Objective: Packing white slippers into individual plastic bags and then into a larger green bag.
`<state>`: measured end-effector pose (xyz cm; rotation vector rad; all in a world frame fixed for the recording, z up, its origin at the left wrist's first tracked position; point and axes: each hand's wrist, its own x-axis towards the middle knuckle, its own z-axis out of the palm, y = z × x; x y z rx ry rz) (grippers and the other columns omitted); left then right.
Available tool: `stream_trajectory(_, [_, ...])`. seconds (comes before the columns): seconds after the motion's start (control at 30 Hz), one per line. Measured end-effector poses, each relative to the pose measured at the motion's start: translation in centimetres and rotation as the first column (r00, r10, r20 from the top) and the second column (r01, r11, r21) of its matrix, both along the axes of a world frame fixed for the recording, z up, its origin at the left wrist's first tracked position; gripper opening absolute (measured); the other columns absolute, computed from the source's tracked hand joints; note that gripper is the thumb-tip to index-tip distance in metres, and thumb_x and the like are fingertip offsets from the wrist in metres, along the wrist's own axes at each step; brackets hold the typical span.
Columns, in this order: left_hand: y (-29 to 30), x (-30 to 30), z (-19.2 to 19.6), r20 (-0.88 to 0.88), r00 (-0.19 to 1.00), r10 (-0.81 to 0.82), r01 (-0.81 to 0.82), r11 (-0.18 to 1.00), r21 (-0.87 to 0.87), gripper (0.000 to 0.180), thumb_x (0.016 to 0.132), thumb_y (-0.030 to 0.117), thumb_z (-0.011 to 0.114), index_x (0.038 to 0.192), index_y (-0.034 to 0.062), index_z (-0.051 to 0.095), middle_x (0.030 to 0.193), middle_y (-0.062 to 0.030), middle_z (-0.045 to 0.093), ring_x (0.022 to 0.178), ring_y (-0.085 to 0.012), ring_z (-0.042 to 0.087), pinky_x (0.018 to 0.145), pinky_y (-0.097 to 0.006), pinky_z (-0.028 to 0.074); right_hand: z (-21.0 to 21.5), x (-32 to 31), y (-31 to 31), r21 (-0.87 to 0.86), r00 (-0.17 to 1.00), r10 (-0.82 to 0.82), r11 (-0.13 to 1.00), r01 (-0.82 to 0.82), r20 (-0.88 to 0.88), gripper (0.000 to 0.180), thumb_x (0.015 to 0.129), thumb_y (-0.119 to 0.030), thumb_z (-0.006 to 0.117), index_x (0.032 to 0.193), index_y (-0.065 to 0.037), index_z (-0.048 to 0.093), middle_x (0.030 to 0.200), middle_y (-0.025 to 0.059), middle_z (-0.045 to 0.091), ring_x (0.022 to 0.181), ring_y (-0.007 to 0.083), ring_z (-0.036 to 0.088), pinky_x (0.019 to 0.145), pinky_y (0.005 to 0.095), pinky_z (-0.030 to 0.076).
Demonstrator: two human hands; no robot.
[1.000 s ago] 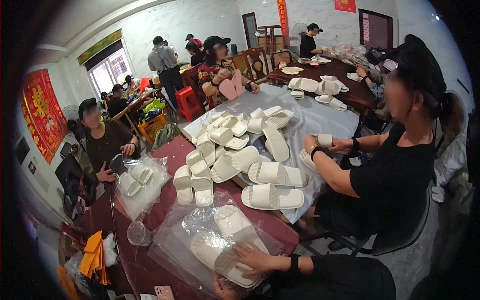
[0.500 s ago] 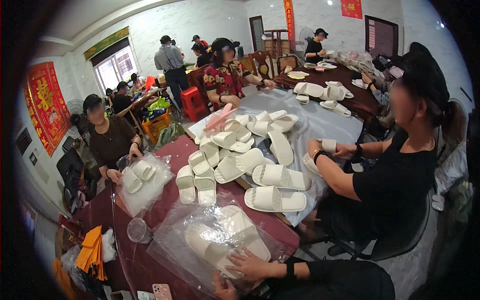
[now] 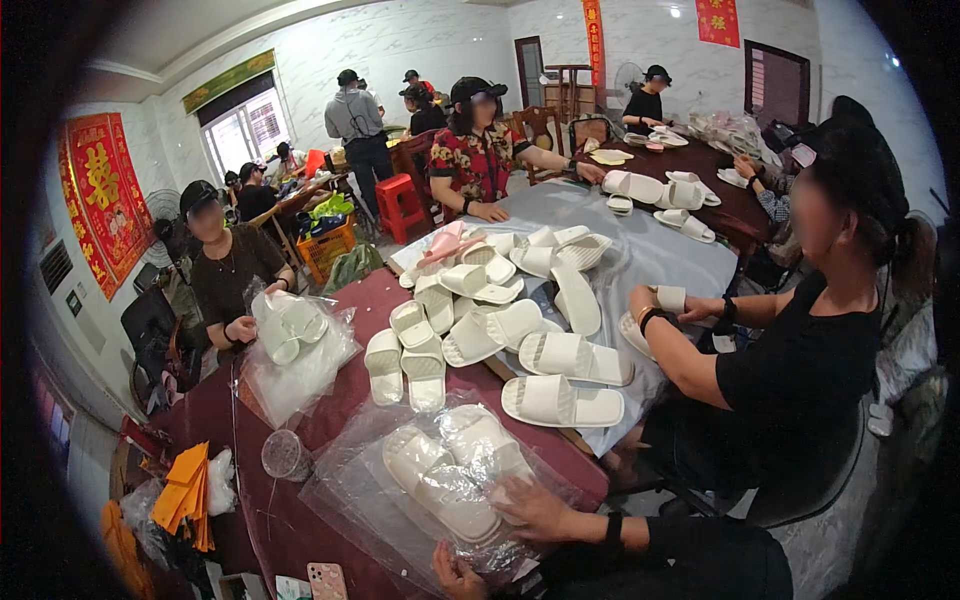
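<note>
A pair of white slippers (image 3: 425, 468) lies in a clear plastic bag (image 3: 345, 500) on the near table. My right hand (image 3: 540, 512) curves over the heel of the right-hand slipper (image 3: 488, 440), its fingers on the sole. Lower down, my left hand (image 3: 458, 572) has bent fingers at the near edge of the bag and appears to grip the film there; part of it is cut off by the frame. Just beyond the bag, a heap of loose white slippers (image 3: 480, 338) spreads over the table, with a pink slipper (image 3: 452, 243) on its far side.
Across the table at left, a person (image 3: 235, 275) handles bagged slippers (image 3: 290, 325). At right, another person (image 3: 790, 350) holds a slipper. A clear cup (image 3: 286, 456), orange packets (image 3: 185, 490) and a phone (image 3: 326, 580) are near the left edge. More people work behind.
My right hand has shifted slightly right and up on the slipper. The left person has lifted the bagged pair. The person in the floral shirt now reaches toward slippers on the far table.
</note>
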<state>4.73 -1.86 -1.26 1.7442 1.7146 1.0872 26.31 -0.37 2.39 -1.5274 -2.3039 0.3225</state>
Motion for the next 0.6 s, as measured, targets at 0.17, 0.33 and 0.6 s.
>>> stream_trajectory(0.17, [-0.1, 0.2, -0.7, 0.312, 0.95, 0.006, 0.045, 0.987, -0.157, 0.035, 0.079, 0.002, 0.052, 0.114, -0.0024, 0.052, 0.122, -0.0193, 0.047, 0.108, -0.0304, 0.049, 0.087, -0.036, 0.041, -1.6, 2.2, -0.8, 0.029, 0.982, -0.13, 0.99, 0.135, -0.141, 0.072, 0.071, -0.038, 0.068, 0.132, -0.015, 0.036, 0.137, 0.0301, 0.017, 0.128, 0.0435, 0.018, 0.104, 0.0485, 0.021])
stream_trajectory(0.33, [0.1, -0.5, -3.6, 0.145, 0.986, -0.085, 0.079, 0.996, 0.049, 0.04, 0.077, 0.002, 0.054, 0.117, -0.002, 0.05, 0.124, -0.0169, 0.046, 0.097, -0.0266, 0.053, 0.079, -0.032, 0.045, -2.0, 3.1, -0.4, -0.001, 0.975, -0.039, 0.999, 0.039, -0.219, 0.072, 0.07, -0.035, 0.069, 0.132, -0.016, 0.037, 0.138, 0.0291, 0.017, 0.128, 0.0437, 0.019, 0.104, 0.0464, 0.023])
stream_trajectory(0.6, [-0.2, 0.4, -0.8, 0.237, 0.971, -0.016, 0.039, 0.995, -0.094, 0.041, 0.078, 0.011, 0.056, 0.118, 0.0039, 0.051, 0.123, -0.0149, 0.046, 0.087, -0.0258, 0.054, 0.071, -0.033, 0.046, -2.4, 2.3, 0.3, 0.136, 0.97, -0.056, 0.987, 0.09, -0.237, 0.06, 0.07, -0.026, 0.068, 0.124, -0.013, 0.046, 0.134, 0.025, 0.03, 0.122, 0.0423, 0.032, 0.098, 0.0464, 0.031])
